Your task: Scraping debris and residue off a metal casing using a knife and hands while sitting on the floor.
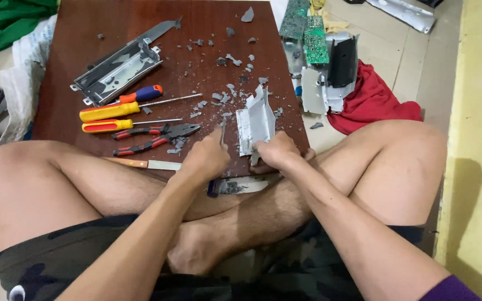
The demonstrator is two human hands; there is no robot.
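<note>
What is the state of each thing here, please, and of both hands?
left hand: closed around a thin tool, tip up
right hand: gripping the grey plastic piece, which is cracked and stands on the board
grey fragments: scattered loose
pliers: lying flat, untouched
two screwdrivers: lying side by side
metal bracket: lying flat
green circuit boards: removed, on the floor

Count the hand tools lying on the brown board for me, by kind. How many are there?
Screwdrivers with yellow handles: 2, the bigger one with a blue and orange end and the smaller one with a red end
Red-and-black-handled pliers: 1
Wooden-handled knife: 1
Total: 4
A thin tool in the left hand is not counted.
</note>
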